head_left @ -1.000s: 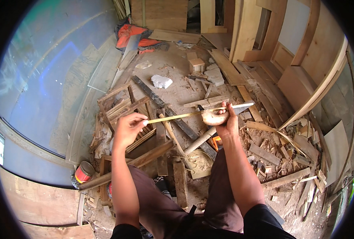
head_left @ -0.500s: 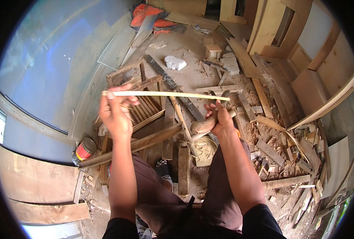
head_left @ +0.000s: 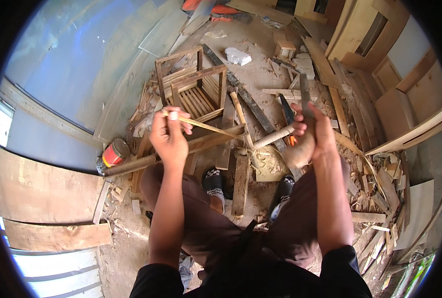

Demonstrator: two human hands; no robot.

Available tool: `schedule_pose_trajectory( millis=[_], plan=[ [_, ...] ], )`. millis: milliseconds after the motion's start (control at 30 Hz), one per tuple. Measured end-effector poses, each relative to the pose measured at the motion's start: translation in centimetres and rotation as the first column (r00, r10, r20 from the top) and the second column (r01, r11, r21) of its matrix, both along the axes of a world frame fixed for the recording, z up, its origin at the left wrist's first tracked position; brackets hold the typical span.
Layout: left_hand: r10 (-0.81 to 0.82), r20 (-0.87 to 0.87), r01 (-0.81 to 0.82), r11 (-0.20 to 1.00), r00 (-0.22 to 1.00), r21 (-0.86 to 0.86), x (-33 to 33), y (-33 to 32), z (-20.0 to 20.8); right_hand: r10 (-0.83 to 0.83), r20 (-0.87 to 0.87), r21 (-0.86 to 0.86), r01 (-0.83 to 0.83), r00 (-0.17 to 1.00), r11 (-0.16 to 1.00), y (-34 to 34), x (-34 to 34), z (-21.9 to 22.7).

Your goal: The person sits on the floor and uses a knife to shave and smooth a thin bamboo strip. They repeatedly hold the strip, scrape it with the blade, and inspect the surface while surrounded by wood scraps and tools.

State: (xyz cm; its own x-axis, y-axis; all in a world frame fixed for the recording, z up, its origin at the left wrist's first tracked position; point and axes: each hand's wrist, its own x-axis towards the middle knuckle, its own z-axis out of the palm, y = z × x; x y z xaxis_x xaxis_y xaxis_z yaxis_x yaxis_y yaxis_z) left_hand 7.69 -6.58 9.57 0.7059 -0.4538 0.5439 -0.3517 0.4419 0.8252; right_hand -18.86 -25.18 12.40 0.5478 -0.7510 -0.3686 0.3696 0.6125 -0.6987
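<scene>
1. Since the earlier frame, we are drawing the thin strip (head_left: 201, 125) in toward us, over the wooden crate (head_left: 193, 89).
2. Our left hand (head_left: 169, 134) is pinching its end; our right hand (head_left: 310, 134) is gripping a blade (head_left: 304, 94).

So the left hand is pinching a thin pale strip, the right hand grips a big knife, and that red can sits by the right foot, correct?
Not quite. In the head view the red can lies on the person's left, beside the long wooden bar, not by the right foot. The left hand does pinch the thin strip, and the right hand grips the knife.
</scene>
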Motion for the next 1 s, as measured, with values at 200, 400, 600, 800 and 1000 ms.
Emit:
schedule_pose_trajectory(
  millis=[200, 400, 600, 800, 1000],
  plan=[
    [-0.061, -0.058, 0.066, 0.993, 0.996, 0.1, -3.5, 2.8, -3.7, -0.051, -0.333, -0.243, -0.034, 0.942, 0.969, 9.7, -5.7, 1.7],
    [-0.028, -0.003, 0.028, 0.975, 1.0, 0.22, -5.4, 3.6, -5.3, 0.017, -0.544, -0.185, -0.139, 0.839, 0.973, 17.6, -4.5, -6.6],
    [-0.069, -0.074, 0.088, 0.951, 0.995, 0.296, -6.6, 3.2, -8.0, 0.061, -0.758, -0.296, -0.425, 0.65, 0.856, 21.4, -1.5, -16.6],
    [-0.016, -0.041, 0.028, 0.949, 0.999, 0.315, -5.9, 3.1, -8.9, 0.106, -0.74, -0.321, -0.488, 0.664, 0.812, 19.6, -0.5, -20.2],
    [0.042, 0.037, -0.052, 0.931, 0.998, 0.36, -5.3, 2.9, -9.3, 0.152, -0.676, -0.262, -0.427, 0.722, 0.865, 19.7, 0.1, -23.1]
  ],
)
